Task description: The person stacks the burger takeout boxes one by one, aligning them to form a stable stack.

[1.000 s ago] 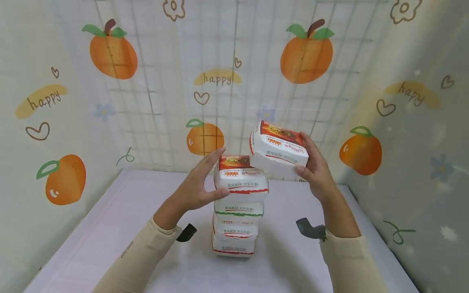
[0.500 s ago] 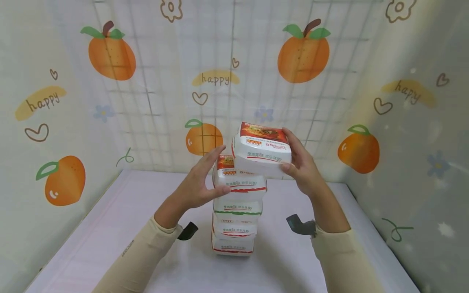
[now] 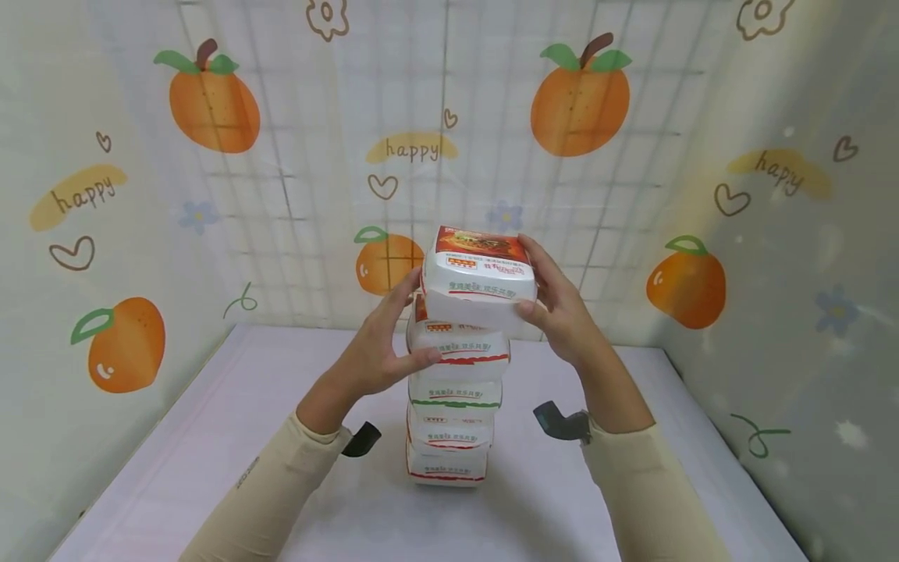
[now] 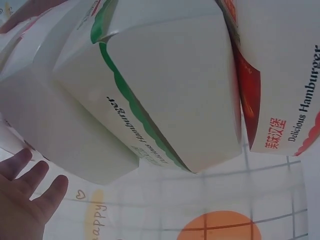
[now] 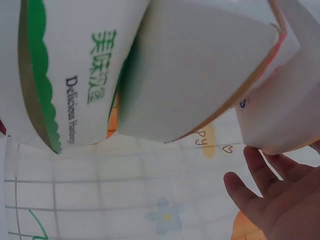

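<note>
In the head view a stack of white hamburger boxes [image 3: 460, 349] stands upright, the lower ones slightly offset. One box in it, with green scalloped trim [image 3: 456, 396], shows clearly; the others have red trim. My right hand [image 3: 562, 320] grips the right side of another hamburger box [image 3: 481, 273], just over the stack's top and slightly to its right. Whether that box touches the stack, I cannot tell. My left hand [image 3: 368, 355] is at the upper left of the stack, thumb against the topmost stacked box, fingers extended beside the held box. Both wrist views show the boxes from the side.
A pale tabletop [image 3: 337, 515] lies under the stack. Fabric printed with oranges [image 3: 580, 109] hangs behind and at both sides, with a wire grid [image 3: 302, 250] showing through at the back.
My right hand has carried its hamburger box leftward, from beside the stack to over its top. My left hand has hardly moved; its fingers are now beside that box.
</note>
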`<state>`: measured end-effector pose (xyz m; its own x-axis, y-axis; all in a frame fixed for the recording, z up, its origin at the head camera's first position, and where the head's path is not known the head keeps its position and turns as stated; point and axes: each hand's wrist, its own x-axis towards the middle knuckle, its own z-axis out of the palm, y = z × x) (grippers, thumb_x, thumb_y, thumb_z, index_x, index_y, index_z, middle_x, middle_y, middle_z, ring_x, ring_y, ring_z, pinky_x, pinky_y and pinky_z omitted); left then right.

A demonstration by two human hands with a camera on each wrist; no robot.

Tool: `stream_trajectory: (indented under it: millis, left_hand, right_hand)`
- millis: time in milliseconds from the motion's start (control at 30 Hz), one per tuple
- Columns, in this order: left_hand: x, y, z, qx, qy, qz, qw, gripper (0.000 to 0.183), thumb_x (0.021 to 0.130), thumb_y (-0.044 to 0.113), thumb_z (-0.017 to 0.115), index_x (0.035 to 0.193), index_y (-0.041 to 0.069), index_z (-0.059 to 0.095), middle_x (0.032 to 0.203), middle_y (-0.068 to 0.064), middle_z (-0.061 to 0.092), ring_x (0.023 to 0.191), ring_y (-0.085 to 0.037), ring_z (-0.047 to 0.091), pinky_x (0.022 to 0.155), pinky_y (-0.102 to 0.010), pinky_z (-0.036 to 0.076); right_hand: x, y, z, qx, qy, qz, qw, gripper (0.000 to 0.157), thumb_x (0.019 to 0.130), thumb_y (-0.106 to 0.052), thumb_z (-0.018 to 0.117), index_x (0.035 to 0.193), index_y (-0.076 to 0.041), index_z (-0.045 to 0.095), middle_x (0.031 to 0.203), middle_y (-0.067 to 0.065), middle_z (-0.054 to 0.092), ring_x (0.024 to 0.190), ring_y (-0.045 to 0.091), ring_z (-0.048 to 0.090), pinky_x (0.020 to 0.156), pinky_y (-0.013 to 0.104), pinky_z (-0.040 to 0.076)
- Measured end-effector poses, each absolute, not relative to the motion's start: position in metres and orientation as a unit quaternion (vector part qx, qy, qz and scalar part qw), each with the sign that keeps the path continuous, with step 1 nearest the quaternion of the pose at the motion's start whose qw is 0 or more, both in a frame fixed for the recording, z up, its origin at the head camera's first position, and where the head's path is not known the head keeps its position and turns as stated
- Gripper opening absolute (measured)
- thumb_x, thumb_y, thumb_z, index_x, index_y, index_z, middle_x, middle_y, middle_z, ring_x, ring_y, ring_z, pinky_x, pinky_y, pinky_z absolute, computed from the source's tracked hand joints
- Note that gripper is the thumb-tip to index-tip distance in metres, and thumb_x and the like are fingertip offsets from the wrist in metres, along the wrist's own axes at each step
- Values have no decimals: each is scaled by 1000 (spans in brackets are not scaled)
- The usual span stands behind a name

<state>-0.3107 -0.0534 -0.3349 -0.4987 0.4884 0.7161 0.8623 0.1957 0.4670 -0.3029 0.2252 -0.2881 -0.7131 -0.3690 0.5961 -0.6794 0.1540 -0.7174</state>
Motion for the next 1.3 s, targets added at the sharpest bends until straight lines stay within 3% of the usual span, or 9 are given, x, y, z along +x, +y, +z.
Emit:
stream_trajectory:
  millis: [233, 767, 867, 1067, 1300]
  left_hand:
    - [-309, -54, -340, -441, -754, -441, 206, 95, 85, 60, 62, 157, 26, 10, 151, 6, 33, 136, -16, 31, 107, -48, 34]
    - [-306, -53, -350, -426, -774, -424, 199, 95, 85, 63, 60, 157, 28, 9, 151, 5, 33, 132, -17, 37, 100, -57, 38]
    - [-306, -53, -350, -425, -775, -425, 195, 94, 85, 63, 60, 157, 29, 9, 152, 5, 32, 132, -17, 36, 102, -55, 37]
    - [-308, -54, -350, -432, -769, -429, 198, 95, 85, 63, 60, 157, 27, 9, 151, 5, 33, 135, -16, 34, 103, -56, 36]
    - [-311, -55, -352, -420, -773, -431, 198, 100, 85, 64, 60, 157, 26, 2, 157, 4, 26, 139, -20, 32, 106, -52, 34]
  right_hand:
    - [-303, 222, -293, 336, -759, 543, 126, 83, 88, -33, 69, 156, -31, 21, 147, 2, 37, 125, 32, 42, 81, 36, 55]
    - [-299, 226, -316, 348, -733, 572, 122, 84, 88, -25, 69, 156, -29, 20, 144, 5, 39, 122, 32, 42, 83, 38, 55]
    - [-299, 226, -318, 349, -732, 573, 120, 85, 88, -31, 70, 156, -29, 19, 145, 6, 38, 123, 32, 41, 83, 37, 55]
    - [-303, 226, -319, 371, -716, 581, 111, 94, 86, -57, 64, 157, -25, 13, 146, 12, 36, 121, 34, 45, 85, 33, 53]
    - [-301, 225, -318, 373, -718, 577, 116, 92, 89, -53, 63, 158, -23, 8, 148, 11, 33, 122, 32, 44, 84, 33, 53]
